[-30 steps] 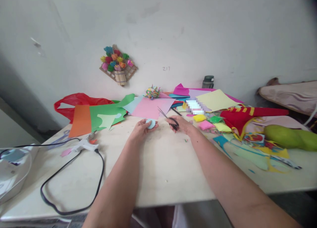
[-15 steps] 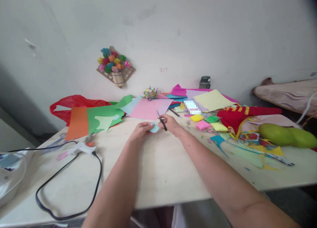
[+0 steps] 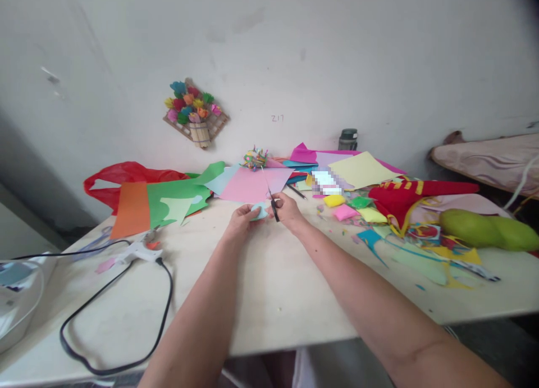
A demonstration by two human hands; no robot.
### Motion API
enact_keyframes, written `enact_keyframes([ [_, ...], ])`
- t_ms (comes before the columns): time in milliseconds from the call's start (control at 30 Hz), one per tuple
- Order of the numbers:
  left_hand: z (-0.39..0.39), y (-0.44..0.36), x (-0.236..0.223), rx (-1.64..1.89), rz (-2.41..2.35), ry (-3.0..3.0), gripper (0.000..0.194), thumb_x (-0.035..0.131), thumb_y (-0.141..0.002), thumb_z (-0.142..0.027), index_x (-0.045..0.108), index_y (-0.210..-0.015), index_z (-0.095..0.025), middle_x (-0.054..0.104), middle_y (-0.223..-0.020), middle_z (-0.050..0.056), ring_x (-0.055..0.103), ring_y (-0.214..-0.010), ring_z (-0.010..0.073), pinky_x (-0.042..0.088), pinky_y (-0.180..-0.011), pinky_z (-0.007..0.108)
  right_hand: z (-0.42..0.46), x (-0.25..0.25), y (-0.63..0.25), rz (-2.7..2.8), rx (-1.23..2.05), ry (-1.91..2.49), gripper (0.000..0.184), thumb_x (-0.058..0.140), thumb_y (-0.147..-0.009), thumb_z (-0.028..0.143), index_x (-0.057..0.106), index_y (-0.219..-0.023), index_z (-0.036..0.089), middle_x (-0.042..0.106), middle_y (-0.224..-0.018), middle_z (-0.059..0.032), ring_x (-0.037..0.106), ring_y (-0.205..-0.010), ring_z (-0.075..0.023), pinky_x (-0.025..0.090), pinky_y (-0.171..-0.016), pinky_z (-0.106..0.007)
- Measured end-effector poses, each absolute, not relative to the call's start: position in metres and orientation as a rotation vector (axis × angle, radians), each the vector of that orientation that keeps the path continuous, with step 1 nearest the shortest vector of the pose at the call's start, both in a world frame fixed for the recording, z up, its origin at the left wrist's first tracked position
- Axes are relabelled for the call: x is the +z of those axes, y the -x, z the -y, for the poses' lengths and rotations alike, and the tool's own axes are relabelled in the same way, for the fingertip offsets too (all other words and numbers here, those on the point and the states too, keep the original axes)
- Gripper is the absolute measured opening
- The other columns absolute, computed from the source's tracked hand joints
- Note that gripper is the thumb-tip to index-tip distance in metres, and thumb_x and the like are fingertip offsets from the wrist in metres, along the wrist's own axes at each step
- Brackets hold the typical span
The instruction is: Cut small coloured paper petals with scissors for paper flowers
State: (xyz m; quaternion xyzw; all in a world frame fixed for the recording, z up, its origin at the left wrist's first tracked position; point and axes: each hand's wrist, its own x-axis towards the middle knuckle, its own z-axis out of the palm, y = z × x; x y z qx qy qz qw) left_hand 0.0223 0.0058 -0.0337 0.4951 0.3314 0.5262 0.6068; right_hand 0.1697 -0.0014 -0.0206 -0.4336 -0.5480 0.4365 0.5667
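My left hand (image 3: 241, 222) pinches a small light blue piece of paper (image 3: 259, 211) over the middle of the table. Just to its right, my right hand (image 3: 288, 209) is closed around dark-handled scissors (image 3: 275, 207), whose thin blades point away toward the wall. The blades stand beside the paper, and I cannot tell whether they touch it. Beyond both hands lies a sheet of pink paper (image 3: 248, 186), and a bundle of colourful pins or sticks (image 3: 255, 158) rests behind that.
A white glue gun (image 3: 141, 252) with a looped black cord lies at left, near orange paper (image 3: 131, 211) and green paper (image 3: 168, 191). On the right are small coloured packets (image 3: 345, 212), paper scraps (image 3: 421, 259), red cloth (image 3: 400, 205) and a green pillow-like object (image 3: 488, 231). A bottle (image 3: 348, 139) stands behind.
The light blue paper has turned in my fingers and shifted slightly left and up. My right hand with the scissors has moved a little to the left.
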Motion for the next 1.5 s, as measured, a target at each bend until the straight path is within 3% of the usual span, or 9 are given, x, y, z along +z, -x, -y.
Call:
enact_keyframes([
  [367, -0.008, -0.017, -0.032, 1.319, -0.779, -1.086, 0.036, 0.077, -0.057, -0.030, 0.059, -0.081, -0.009, 0.068, -0.071, 0.007, 0.065, -0.065, 0.0169, 0.052, -0.062, 0.026, 0.010, -0.014, -0.179, 1.408, 1.196, 1.191, 0.024, 0.069, -0.064, 0.018, 0.053, -0.081, 0.014, 0.050, -0.045, 0.0079, 0.046, -0.037, -0.0064, 0.039, -0.039, -0.018],
  [600, -0.006, -0.016, -0.031, 1.330, -0.750, -1.045, 0.030, 0.077, -0.056, -0.027, 0.059, -0.073, -0.009, 0.067, -0.067, 0.005, 0.065, -0.064, 0.0160, 0.053, -0.063, 0.026, 0.008, -0.020, -0.185, 1.638, 1.244, 1.203, 0.029, 0.067, -0.070, 0.039, 0.058, -0.083, 0.014, 0.052, -0.049, 0.0057, 0.044, -0.035, -0.0038, 0.030, -0.033, -0.014],
  [800, -0.007, -0.016, -0.031, 1.361, -0.755, -1.019, 0.029, 0.078, -0.056, -0.023, 0.060, -0.074, -0.009, 0.066, -0.067, 0.005, 0.064, -0.065, 0.0144, 0.053, -0.070, 0.027, 0.008, -0.020, -0.185, 1.693, 1.265, 1.175, 0.030, 0.065, -0.072, 0.040, 0.056, -0.084, 0.014, 0.053, -0.050, 0.0048, 0.045, -0.034, -0.0043, 0.026, -0.031, -0.015],
  [1500, -0.010, -0.016, -0.034, 1.312, -0.687, -0.980, 0.013, 0.066, -0.067, -0.015, 0.064, -0.075, -0.005, 0.068, -0.073, 0.011, 0.065, -0.068, 0.0161, 0.055, -0.065, 0.025, 0.008, -0.022, -0.183, 1.698, 1.289, 1.177, 0.029, 0.061, -0.075, 0.037, 0.055, -0.092, 0.015, 0.051, -0.048, 0.0062, 0.044, -0.035, -0.0049, 0.027, -0.031, -0.015],
])
